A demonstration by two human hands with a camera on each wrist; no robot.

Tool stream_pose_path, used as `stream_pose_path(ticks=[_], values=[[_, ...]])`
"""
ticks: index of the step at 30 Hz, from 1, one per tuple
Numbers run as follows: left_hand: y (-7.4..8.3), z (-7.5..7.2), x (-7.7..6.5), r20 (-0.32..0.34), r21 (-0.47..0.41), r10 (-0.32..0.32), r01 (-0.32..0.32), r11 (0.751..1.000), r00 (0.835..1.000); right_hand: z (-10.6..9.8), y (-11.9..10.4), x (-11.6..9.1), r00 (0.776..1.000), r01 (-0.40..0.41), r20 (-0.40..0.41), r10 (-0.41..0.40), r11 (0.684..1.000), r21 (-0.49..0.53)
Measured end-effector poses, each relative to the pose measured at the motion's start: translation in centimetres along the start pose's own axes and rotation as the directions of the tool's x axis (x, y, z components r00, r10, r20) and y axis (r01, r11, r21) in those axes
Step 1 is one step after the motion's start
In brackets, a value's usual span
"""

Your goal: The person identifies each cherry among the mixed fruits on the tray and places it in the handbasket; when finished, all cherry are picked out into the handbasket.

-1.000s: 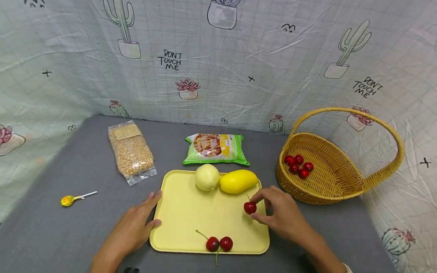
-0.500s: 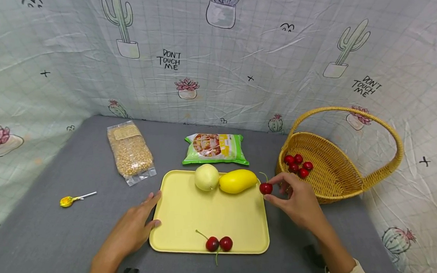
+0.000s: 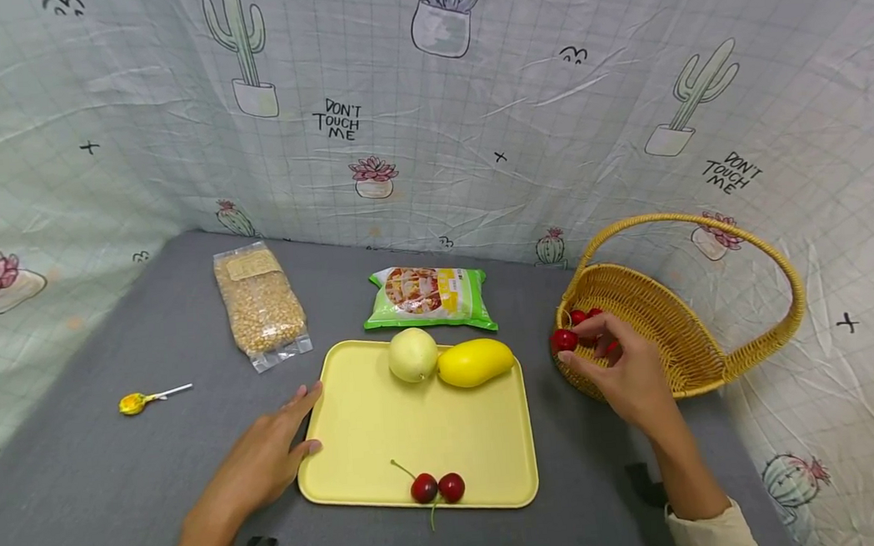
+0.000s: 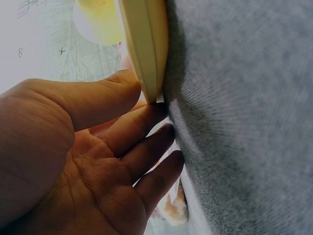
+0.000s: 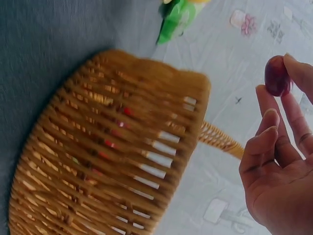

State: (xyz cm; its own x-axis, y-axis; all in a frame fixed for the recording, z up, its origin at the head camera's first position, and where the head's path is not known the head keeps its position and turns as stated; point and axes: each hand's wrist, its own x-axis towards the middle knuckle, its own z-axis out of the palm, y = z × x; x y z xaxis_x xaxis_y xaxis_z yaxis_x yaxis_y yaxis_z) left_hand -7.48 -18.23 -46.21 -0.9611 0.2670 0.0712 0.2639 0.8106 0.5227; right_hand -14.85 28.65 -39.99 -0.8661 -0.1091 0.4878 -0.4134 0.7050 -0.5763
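Observation:
My right hand (image 3: 627, 370) pinches a dark red cherry (image 3: 564, 340) between thumb and fingertips, over the near-left rim of the wicker basket (image 3: 669, 388). In the right wrist view the cherry (image 5: 277, 76) appears above the basket's rim. Several cherries inside the basket are partly hidden behind this hand. My left hand (image 3: 264, 455) rests at the left edge of the yellow tray (image 3: 409, 425); the left wrist view has its thumb and index fingertip at the tray's rim (image 4: 142, 49). Two stemmed cherries (image 3: 437, 488) lie at the tray's near edge.
A pale green round fruit (image 3: 413, 355) and a yellow mango (image 3: 476, 362) sit along the tray's far side. Behind them lies a green snack packet (image 3: 429, 297). A bag of corn kernels (image 3: 262, 304) and a lollipop (image 3: 135, 402) are on the left. The basket's tall handle (image 3: 787, 285) arches up.
The right hand has carried its cherry from above the tray's right side, rightward and away from me, to the basket's rim. The left hand has stayed at the tray edge.

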Motion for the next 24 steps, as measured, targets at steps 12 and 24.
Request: stream_pose_path(ticks=[12, 24], values=[[-0.1, -0.2, 0.1, 0.013, -0.008, -0.009, 0.009, 1.0, 1.0, -0.7, 3.0, 2.5, 0.98, -0.143, -0.134, 0.145, 0.989, 0.025], [-0.1, -0.3, 0.1, 0.007, -0.009, 0.001, -0.001, 1.0, 1.0, -0.8, 6.2, 5.0, 0.938, -0.308, -0.171, 0.301, 0.951, -0.015]])
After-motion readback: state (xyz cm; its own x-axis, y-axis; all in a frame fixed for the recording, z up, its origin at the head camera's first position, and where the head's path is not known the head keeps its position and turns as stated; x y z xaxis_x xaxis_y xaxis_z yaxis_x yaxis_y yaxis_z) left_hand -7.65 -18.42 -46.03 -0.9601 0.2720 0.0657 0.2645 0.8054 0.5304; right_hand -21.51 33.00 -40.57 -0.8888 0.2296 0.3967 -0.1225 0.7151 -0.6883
